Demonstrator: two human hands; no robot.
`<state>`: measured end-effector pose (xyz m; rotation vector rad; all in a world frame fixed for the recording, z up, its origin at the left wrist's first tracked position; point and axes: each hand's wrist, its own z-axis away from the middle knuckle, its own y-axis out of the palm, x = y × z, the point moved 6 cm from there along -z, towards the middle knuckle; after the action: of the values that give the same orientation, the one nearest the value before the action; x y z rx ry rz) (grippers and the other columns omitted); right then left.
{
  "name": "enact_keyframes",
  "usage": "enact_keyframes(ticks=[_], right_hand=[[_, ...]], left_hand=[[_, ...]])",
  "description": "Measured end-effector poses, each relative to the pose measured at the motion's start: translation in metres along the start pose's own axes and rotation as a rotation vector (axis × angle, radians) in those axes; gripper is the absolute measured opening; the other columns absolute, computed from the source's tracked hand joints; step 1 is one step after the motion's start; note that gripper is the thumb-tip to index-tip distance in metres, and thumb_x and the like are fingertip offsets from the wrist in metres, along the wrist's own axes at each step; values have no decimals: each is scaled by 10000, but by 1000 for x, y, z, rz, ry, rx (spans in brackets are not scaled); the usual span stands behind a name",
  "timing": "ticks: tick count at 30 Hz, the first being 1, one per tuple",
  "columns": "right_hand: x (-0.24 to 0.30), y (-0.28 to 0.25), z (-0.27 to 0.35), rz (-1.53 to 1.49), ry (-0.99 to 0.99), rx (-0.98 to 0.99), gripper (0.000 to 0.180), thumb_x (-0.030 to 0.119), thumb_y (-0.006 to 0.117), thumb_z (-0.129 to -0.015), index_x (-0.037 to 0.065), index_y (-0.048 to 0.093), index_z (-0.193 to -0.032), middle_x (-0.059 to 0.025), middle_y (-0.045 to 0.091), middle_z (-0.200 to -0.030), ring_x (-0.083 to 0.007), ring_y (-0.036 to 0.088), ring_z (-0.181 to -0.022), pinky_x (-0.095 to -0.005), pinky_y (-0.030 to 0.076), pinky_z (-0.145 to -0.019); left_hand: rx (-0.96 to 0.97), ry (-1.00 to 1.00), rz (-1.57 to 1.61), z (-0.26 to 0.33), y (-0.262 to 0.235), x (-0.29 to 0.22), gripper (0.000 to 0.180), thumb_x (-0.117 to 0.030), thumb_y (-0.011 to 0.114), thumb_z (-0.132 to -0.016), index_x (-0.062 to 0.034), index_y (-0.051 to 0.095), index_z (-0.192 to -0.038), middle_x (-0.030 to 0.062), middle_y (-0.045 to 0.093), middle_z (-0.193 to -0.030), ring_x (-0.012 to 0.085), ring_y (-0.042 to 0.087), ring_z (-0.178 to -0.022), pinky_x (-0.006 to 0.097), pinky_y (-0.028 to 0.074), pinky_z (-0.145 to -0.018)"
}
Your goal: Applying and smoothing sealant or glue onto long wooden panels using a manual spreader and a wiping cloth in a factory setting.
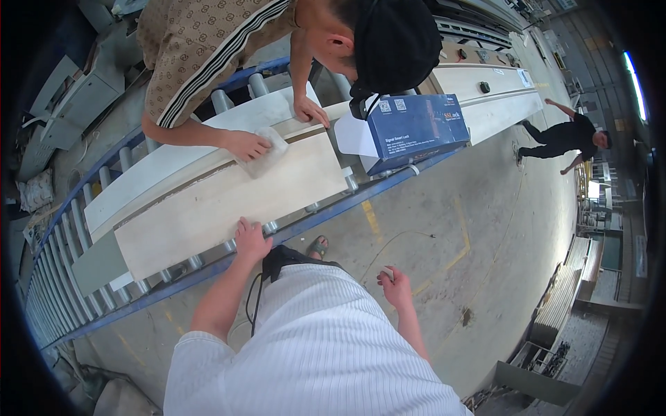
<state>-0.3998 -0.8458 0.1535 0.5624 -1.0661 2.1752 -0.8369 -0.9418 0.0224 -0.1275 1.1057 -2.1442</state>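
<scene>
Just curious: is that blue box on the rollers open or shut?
Open. The blue box has a white flap folded out at its left end.

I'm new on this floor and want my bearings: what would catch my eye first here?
The long pale panel on the blue roller conveyor fills the left, with the wearer's left hand on its near edge. Across it, a co-worker bends over, pressing a white cloth on the panel. A blue box sits on the conveyor at centre; the right hand hangs free over the floor.
</scene>
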Motion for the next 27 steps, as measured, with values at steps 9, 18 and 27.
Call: enact_keyframes(ticks=[9,18,27], right_hand=[[-3,5,6,25,-18,9,323,128,628,-1004,-42,643,-1279,-141,774,-946,-194,767,-844,-316,579,-731],[-1,18,17,56,-27,7,340,167,659,-980,-24,662,-1261,-182,775,-897,-243,785,-849,-353,586,-729],[-1,23,25,67,-26,16,352,179,654,-988,-24,658,-1276,-182,780,-931,-244,784,-859,-350,589,-743]], left_hand=[[-58,32,14,2,4,5,709,-437,721,-891,-18,530,-1431,397,263,-1599,510,261,-1509,548,296,-1204],[-54,61,18,6,7,14,712,-437,729,-885,-31,522,-1432,363,242,-1631,483,251,-1526,555,302,-1200],[-65,96,11,11,4,16,721,-417,747,-873,-5,534,-1426,360,257,-1617,464,259,-1519,530,304,-1197]])
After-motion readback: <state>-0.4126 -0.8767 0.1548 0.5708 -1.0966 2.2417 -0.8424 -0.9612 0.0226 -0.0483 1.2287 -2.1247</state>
